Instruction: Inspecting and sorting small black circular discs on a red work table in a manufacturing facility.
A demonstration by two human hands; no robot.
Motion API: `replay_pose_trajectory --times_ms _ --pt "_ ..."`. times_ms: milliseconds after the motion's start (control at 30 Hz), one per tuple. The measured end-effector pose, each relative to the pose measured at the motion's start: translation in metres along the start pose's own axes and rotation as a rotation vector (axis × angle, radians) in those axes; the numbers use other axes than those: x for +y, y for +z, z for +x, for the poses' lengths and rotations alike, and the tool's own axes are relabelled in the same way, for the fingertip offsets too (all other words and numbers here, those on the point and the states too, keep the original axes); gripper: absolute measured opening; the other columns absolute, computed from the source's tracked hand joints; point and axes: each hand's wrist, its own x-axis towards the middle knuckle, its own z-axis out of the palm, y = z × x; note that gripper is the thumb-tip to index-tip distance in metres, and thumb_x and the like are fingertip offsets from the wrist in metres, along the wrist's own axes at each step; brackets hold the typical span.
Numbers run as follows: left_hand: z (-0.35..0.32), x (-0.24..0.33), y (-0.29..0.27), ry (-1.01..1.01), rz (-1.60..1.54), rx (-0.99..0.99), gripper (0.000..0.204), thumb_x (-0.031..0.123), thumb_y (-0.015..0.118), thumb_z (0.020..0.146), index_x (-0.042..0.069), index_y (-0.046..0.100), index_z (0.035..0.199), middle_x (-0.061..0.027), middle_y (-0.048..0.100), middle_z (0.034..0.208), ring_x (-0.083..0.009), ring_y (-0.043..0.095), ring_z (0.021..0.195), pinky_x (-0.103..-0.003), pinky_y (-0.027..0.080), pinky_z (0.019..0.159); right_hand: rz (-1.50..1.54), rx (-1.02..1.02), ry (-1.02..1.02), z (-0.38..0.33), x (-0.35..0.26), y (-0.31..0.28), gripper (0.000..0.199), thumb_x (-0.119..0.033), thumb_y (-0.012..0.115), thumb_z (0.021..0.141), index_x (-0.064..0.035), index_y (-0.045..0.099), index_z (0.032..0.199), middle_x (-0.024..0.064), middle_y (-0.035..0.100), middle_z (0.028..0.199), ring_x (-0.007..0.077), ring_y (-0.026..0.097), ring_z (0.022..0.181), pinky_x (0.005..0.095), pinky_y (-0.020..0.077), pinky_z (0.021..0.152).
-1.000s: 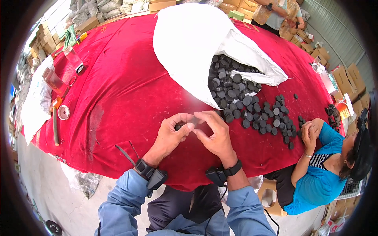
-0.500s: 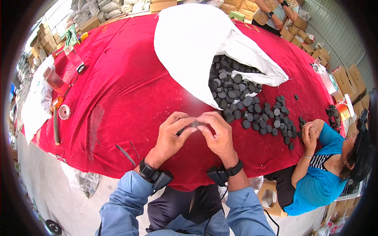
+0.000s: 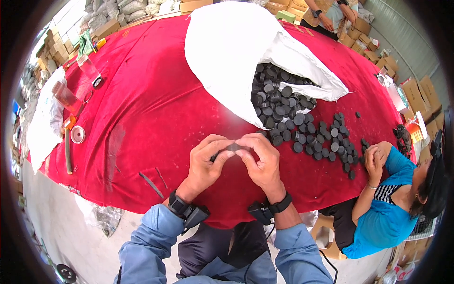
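Observation:
Above the red cloth, my left hand [image 3: 206,160] and my right hand [image 3: 260,157] meet fingertip to fingertip. Between them they pinch a small dark disc [image 3: 233,147], mostly covered by my thumbs and fingers. Something dark also shows inside the curl of my left fingers, too hidden to name. Just beyond my hands lies a white woven sack [image 3: 222,52], its mouth toward the right. Many black round discs [image 3: 276,111] fill the opening, and loose discs [image 3: 326,142] spread over the cloth to the right of my right hand.
A co-worker in a blue top [image 3: 385,217] sits at the right edge, hands together beside the loose discs. Another person [image 3: 326,19] stands at the far right. On the left lie a hammer [image 3: 68,149], clear jars [image 3: 67,98], a round lid [image 3: 77,135] and dark strips [image 3: 151,184].
My hands stay in nearly the same place, fingers shifting slightly around the disc. The person at the far right has moved their arms a little.

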Motion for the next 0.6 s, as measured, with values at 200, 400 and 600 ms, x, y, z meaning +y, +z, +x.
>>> replay_pose_trajectory --times_ms 200,400,600 --pt "-0.005 -0.007 0.000 -0.134 -0.211 0.047 0.020 -0.002 0.067 0.090 0.001 0.067 0.109 -0.0097 0.070 0.104 -0.0150 0.065 0.092 -0.029 0.052 0.083 0.144 0.006 0.148 -0.001 0.003 0.002 0.025 0.008 0.071 0.080 0.0006 0.065 0.103 0.0113 0.067 0.099 0.0172 0.067 0.082 0.0294 0.0537 0.071" --pt "0.001 -0.006 0.000 0.078 -0.043 0.067 0.025 -0.005 0.071 0.084 0.001 0.068 0.108 -0.0131 0.069 0.106 -0.0193 0.066 0.094 -0.030 0.053 0.082 0.074 0.059 -0.001 0.001 0.001 -0.001 0.026 0.008 0.070 0.080 -0.0012 0.065 0.104 0.0118 0.067 0.100 0.0215 0.068 0.083 0.0309 0.0547 0.070" --pt "0.003 -0.003 -0.002 0.162 0.079 0.062 0.028 -0.004 0.073 0.082 0.003 0.069 0.108 -0.0131 0.068 0.107 -0.0247 0.067 0.093 -0.034 0.054 0.080 -0.020 0.064 -0.064 -0.001 0.004 0.000 0.025 0.006 0.070 0.082 -0.0021 0.065 0.104 0.0136 0.067 0.101 0.0278 0.069 0.087 0.0350 0.0561 0.070"
